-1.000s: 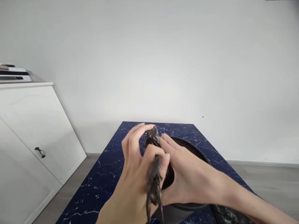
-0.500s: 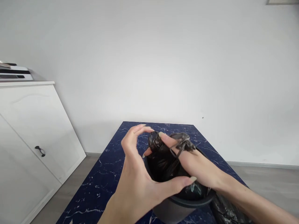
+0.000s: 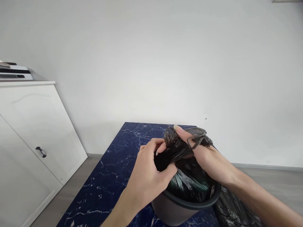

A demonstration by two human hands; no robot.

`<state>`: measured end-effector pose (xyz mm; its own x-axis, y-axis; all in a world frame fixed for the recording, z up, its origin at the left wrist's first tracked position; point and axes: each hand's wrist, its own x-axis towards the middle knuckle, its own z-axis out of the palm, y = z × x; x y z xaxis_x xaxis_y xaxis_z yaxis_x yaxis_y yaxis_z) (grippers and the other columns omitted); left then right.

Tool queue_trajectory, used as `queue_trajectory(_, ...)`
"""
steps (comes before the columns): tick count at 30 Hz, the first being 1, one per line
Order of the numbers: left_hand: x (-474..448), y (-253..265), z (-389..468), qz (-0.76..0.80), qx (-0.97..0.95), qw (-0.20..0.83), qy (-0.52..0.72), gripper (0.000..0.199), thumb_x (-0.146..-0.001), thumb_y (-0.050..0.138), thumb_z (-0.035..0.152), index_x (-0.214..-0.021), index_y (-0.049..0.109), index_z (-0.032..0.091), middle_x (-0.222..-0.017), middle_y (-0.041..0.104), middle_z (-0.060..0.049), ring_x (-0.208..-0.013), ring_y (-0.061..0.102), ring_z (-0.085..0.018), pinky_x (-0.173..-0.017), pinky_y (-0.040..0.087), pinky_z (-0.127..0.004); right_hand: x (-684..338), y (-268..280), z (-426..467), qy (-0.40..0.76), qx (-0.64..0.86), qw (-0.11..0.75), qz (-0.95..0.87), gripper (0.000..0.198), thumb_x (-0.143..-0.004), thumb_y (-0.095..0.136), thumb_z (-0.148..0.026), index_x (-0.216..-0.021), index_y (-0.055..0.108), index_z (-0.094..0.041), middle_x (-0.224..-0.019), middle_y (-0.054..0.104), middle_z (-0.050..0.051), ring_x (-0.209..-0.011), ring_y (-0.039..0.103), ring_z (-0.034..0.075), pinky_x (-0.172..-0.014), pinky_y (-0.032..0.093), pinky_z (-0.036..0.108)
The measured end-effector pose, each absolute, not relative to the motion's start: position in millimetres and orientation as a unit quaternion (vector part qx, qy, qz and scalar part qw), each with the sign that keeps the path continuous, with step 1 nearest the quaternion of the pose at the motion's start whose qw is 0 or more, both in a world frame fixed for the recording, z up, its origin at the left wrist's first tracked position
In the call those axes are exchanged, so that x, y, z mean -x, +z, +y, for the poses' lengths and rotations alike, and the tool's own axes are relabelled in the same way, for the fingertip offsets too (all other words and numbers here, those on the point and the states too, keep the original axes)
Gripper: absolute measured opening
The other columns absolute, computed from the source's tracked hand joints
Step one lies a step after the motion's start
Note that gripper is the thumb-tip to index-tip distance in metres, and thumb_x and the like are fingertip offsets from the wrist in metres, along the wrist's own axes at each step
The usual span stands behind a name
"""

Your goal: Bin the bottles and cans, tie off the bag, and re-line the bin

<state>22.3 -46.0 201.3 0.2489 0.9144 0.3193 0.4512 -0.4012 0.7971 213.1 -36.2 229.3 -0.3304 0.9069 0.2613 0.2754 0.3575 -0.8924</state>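
While both hands grip the black bag (image 3: 187, 176), left hand (image 3: 148, 175), right hand (image 3: 208, 157), grey bin (image 3: 172, 209), white cabinet (image 3: 30, 132) well apart

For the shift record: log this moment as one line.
left hand: gripping black bag | right hand: bag handle looped on fingers | bag: inside bin | bin: on blue table

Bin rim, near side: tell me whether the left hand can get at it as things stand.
Probably yes. The left hand is pinching the black bag just above the bin, and the near rim lies bare right below it. Nothing lies between them, though the hand would have to drop the bag first.
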Motion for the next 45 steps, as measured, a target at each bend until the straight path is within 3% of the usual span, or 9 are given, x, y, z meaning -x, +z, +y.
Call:
queue_trajectory(2,-23,204,-45,0.443,-0.763,0.269,0.387,0.008,-0.095,0.061,0.024,-0.089,0.056,0.026,-0.092,0.068,-0.002,-0.096,0.064,-0.026,-0.096,0.051,-0.049,-218,225,-32,0.434,0.413,0.415,-0.684,0.054,-0.106,0.049,-0.07,-0.132,0.075,-0.031,-0.105,0.08,0.007,-0.106,0.075,0.03,-0.09,0.065,0.045)
queue_trajectory(9,-20,208,-40,0.383,-0.783,0.305,0.383,0.03,-0.101,0.048,0.02,-0.074,0.06,0.025,-0.097,0.07,-0.002,-0.1,0.06,-0.025,-0.112,0.038,-0.051,-236,238,-30,0.46,0.343,0.287,-0.767,0.054,-0.111,0.046,-0.062,-0.081,0.073,-0.025,-0.082,0.068,0.002,-0.085,0.066,0.021,-0.099,0.055,0.04)
queue_trajectory(19,-21,208,-37,0.403,-0.778,0.281,0.392,0.022,-0.096,0.044,0.017,-0.082,0.059,0.025,-0.099,0.071,-0.004,-0.101,0.063,-0.026,-0.097,0.048,-0.045,-250,241,-44,0.333,0.301,0.269,-0.852,0.024,-0.108,0.054,-0.022,-0.122,0.072,-0.029,-0.1,0.079,0.002,-0.087,0.074,0.019,-0.078,0.059,0.032)
queue_trajectory(25,-22,209,-38,0.404,-0.776,0.279,0.396,0.022,-0.094,0.045,0.015,-0.082,0.061,0.025,-0.096,0.071,-0.003,-0.098,0.063,-0.026,-0.094,0.048,-0.044,-255,235,-41,0.227,0.283,0.314,-0.877,0.005,-0.104,0.07,-0.026,-0.104,0.072,-0.03,-0.098,0.08,-0.002,-0.097,0.076,0.02,-0.086,0.058,0.033)
queue_trajectory(29,-21,208,-38,0.41,-0.772,0.28,0.396,0.022,-0.097,0.045,0.017,-0.085,0.062,0.025,-0.097,0.071,-0.003,-0.097,0.062,-0.026,-0.09,0.048,-0.043,-259,235,-41,0.171,0.239,0.316,-0.902,0.018,-0.105,0.066,-0.019,-0.113,0.076,-0.031,-0.108,0.081,0.0,-0.104,0.074,0.02,-0.1,0.056,0.039)
queue_trajectory(32,-21,206,-37,0.414,-0.771,0.28,0.393,0.021,-0.098,0.046,0.017,-0.087,0.062,0.025,-0.099,0.07,-0.003,-0.098,0.062,-0.025,-0.089,0.047,-0.042,-259,233,-43,0.111,0.255,0.298,-0.913,0.038,-0.102,0.053,-0.006,-0.123,0.074,-0.031,-0.122,0.079,0.002,-0.114,0.072,0.022,-0.094,0.058,0.038)
queue_trajectory(36,-22,203,-37,0.426,-0.767,0.273,0.394,0.018,-0.097,0.047,0.017,-0.09,0.061,0.025,-0.1,0.068,-0.003,-0.101,0.061,-0.026,-0.086,0.047,-0.041,-253,227,-47,0.006,0.311,0.32,-0.895,0.06,-0.085,0.044,0.006,-0.13,0.063,-0.029,-0.117,0.079,0.002,-0.101,0.075,0.022,-0.08,0.058,0.036)
queue_trajectory(40,-22,203,-41,0.411,-0.778,0.237,0.412,0.016,-0.095,0.05,0.014,-0.086,0.058,0.024,-0.096,0.067,-0.001,-0.103,0.06,-0.025,-0.088,0.047,-0.04,-244,221,-48,-0.079,0.349,0.337,-0.871,0.047,-0.086,0.044,0.005,-0.119,0.058,-0.026,-0.106,0.077,0.004,-0.08,0.072,0.02,-0.061,0.051,0.032)
queue_trajectory(45,-19,204,-45,0.354,-0.802,0.267,0.402,0.006,-0.096,0.066,0.025,-0.101,0.063,0.027,-0.104,0.072,0.0,-0.103,0.065,-0.023,-0.094,0.05,-0.039,-234,214,-45,-0.186,0.341,0.419,-0.821,0.035,-0.094,0.052,0.004,-0.113,0.059,-0.024,-0.112,0.069,0.005,-0.083,0.07,0.015,-0.054,0.049,0.025)
